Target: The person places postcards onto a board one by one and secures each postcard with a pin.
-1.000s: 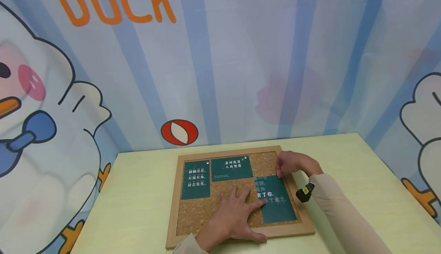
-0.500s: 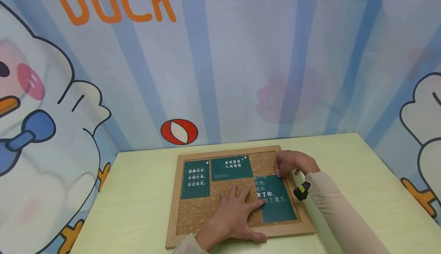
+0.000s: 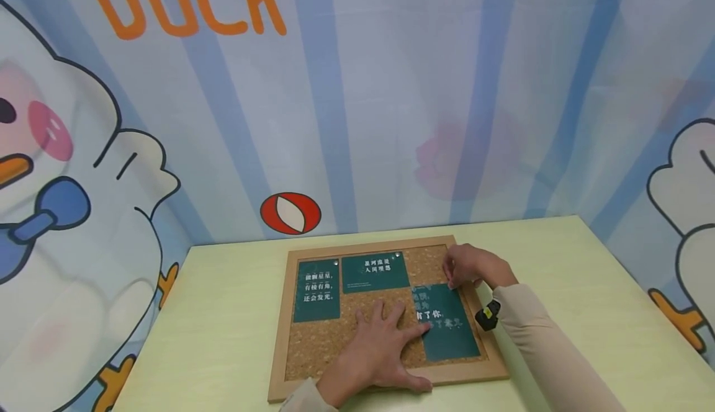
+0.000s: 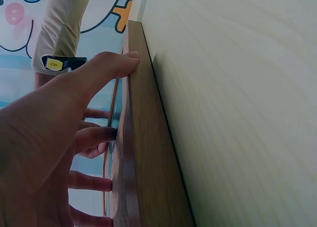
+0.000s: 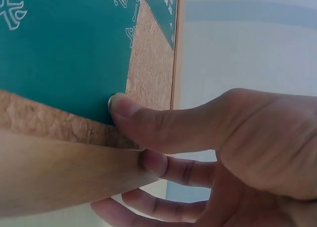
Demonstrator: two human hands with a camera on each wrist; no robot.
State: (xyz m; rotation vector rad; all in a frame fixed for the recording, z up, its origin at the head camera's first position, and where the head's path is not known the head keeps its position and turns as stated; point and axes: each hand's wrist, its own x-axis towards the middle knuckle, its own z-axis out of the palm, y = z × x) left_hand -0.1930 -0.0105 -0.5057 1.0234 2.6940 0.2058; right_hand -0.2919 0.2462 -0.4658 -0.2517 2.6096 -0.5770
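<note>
A wood-framed corkboard (image 3: 313, 353) lies on the table with three green cards of white lettering on it. My left hand (image 3: 377, 350) is spread over its lower part. The index fingertip touches the edge of the right-hand card (image 3: 452, 345), and the thumb rests on the front of the frame (image 4: 148, 133). At that card's upper right corner is my right hand (image 3: 472, 266). Its thumb (image 5: 129, 111) presses a silvery thumbtack (image 5: 110, 104), mostly hidden under the tip. The other fingers bend at the frame's side.
The left card (image 3: 317, 311) and the top middle card (image 3: 371, 282) each have a silvery tack at the upper right corner. Pale tabletop (image 3: 223, 325) surrounds the board. Behind stands a striped cartoon backdrop (image 3: 380, 89).
The right hand and wrist have shifted very slightly left at the card's corner. The left hand keeps its place on the board.
</note>
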